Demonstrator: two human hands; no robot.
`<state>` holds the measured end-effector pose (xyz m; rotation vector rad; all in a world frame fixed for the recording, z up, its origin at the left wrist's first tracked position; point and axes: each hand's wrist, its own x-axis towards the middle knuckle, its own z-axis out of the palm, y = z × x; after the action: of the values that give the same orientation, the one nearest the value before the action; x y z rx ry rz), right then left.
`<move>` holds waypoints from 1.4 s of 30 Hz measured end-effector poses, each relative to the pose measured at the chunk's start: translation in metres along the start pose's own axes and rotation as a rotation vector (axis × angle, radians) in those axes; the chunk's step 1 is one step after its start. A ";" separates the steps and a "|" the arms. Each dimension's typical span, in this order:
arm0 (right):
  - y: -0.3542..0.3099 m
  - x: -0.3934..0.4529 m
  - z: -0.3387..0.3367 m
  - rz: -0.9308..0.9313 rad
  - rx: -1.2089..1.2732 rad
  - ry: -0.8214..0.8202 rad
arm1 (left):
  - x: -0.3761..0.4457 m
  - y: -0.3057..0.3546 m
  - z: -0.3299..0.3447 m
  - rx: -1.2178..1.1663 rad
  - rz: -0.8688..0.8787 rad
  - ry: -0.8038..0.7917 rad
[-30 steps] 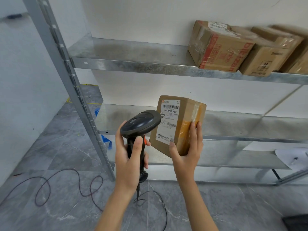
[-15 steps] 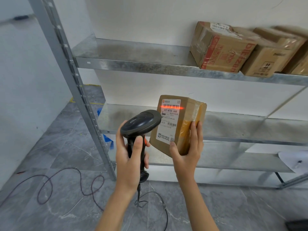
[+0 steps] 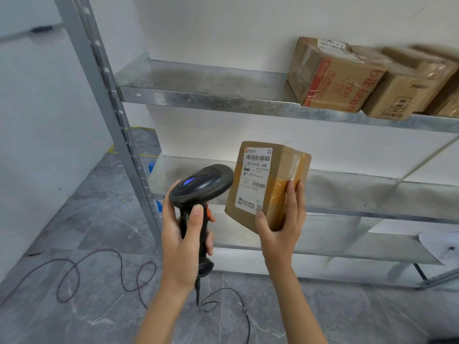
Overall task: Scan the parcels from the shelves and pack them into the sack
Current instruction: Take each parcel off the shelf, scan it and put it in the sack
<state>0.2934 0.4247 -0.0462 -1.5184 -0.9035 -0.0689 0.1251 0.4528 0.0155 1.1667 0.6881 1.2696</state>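
Note:
My right hand [image 3: 282,224] grips a small brown cardboard parcel [image 3: 285,170] from below, its white shipping label [image 3: 255,180] turned toward the scanner. My left hand [image 3: 182,240] holds a black barcode scanner [image 3: 202,182] by its handle, head aimed at the label from the left, a blue light lit on top. Scanner and parcel are a few centimetres apart, in front of the middle shelf [image 3: 360,192]. No sack is in view.
More cardboard parcels [image 3: 335,78] sit on the upper metal shelf [image 3: 198,95] at the right. A grey upright post [image 3: 109,105] stands at left. The scanner's cable [image 3: 99,274] loops over the grey marble floor. A white sheet [image 3: 442,247] lies on the lowest shelf.
The red scan line that lay across the label half a second ago is gone, and a blue light now shows on the scanner's top. Both hands hold their places.

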 end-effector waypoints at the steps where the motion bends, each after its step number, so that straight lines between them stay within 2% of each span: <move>1: 0.000 0.000 0.000 -0.001 0.000 -0.001 | 0.000 0.001 -0.001 0.000 -0.001 0.004; 10: 0.005 -0.006 -0.018 0.108 -0.021 0.032 | 0.009 -0.015 0.008 0.026 -0.063 -0.053; 16: 0.035 -0.026 -0.088 0.253 -0.098 0.177 | -0.004 -0.064 0.058 0.093 -0.210 -0.268; 24: 0.093 -0.011 -0.226 0.386 -0.183 0.442 | -0.036 -0.117 0.200 0.220 -0.253 -0.585; 27: 0.119 -0.001 -0.298 0.427 -0.238 0.501 | -0.059 -0.141 0.269 0.231 -0.274 -0.657; 34: 0.163 0.005 -0.466 0.540 -0.364 0.703 | -0.134 -0.200 0.431 0.273 -0.298 -0.963; 42: 0.194 -0.029 -0.577 0.652 -0.432 0.957 | -0.203 -0.241 0.552 0.286 -0.292 -1.181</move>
<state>0.6484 -0.0663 -0.1083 -1.8246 0.4026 -0.4894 0.6664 0.1314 -0.0722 1.6993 0.1159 0.1002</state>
